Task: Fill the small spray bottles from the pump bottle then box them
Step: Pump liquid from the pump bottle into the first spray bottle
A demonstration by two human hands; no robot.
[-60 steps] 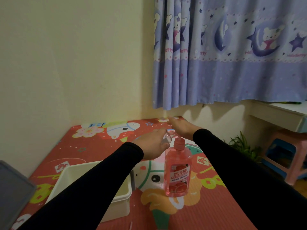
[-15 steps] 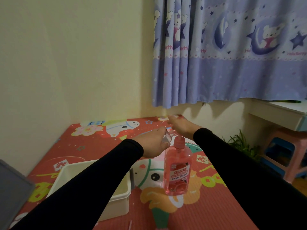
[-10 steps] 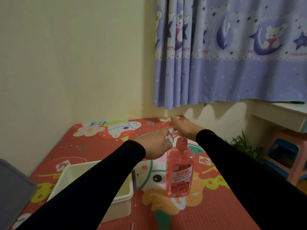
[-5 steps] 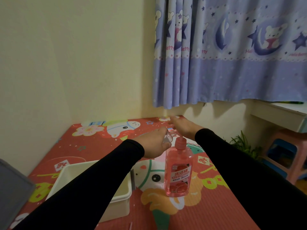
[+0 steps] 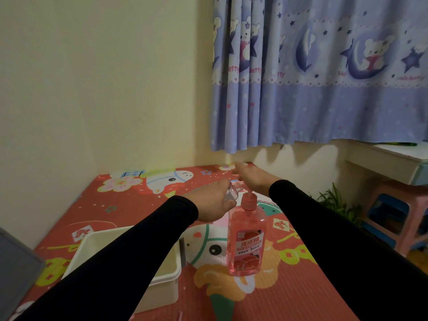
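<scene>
Gripping a small clear spray bottle (image 5: 231, 193), mostly hidden by its fingers, the left hand (image 5: 212, 202) holds it beside the pink pump bottle (image 5: 246, 237) on the mat; the right hand (image 5: 252, 180) lies flat, covering the pump head.

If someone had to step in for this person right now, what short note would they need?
Left hand: grips a small clear spray bottle, held up at the pump's spout.
Right hand: fingers straight, resting on the pump head.
Pump bottle: upright on the red mat, mostly full of pink liquid.
White box: open, by the left arm; contents hidden.
Done: filling under way; the level in the small bottle can't be read.
Left: finish filling, cap, box it.
</scene>
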